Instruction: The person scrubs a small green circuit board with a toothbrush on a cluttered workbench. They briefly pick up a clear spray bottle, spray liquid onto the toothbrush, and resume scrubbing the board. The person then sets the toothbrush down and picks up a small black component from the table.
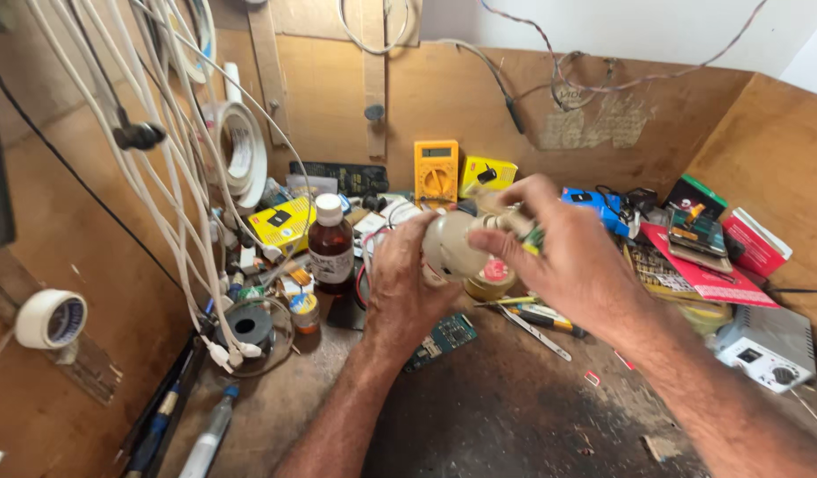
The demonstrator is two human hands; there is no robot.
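Head view, near to far. Closest: bare dark patch of workbench (515, 416) betw. the two forearms, most open room on the surface. Near-left edge: pens (183, 425) lie along the foot of the left wooden wall.

Mid: both hands raised just above the bench, holding a white bulb (451, 243). Left hand (404, 288) curled around bulb's lower left side, fingers wrapped, closed on it. Right hand (559, 252) comes in from the right, fingers pinched on the bulb's top/base end; blurred, so exact grip can't be told. Under the hands: small green circuit board (444, 339) flat on bench, tweezers (537, 332) and a yellow-handled tool (541, 314) just right of it. Tape roll (490, 279) sits right below the bulb.

Left of hands: brown bottle w/ white cap (330, 246) upright, solder spool (249, 326) near it. White cables (161, 159) hang down the left wall, crowding that side. Right edge: white box unit (767, 347), red packets (709, 274) stacked near the right wall.

Far: yellow multimeter (436, 171) stands against back wall, boxes either side. Little free room anywhere but front centre.
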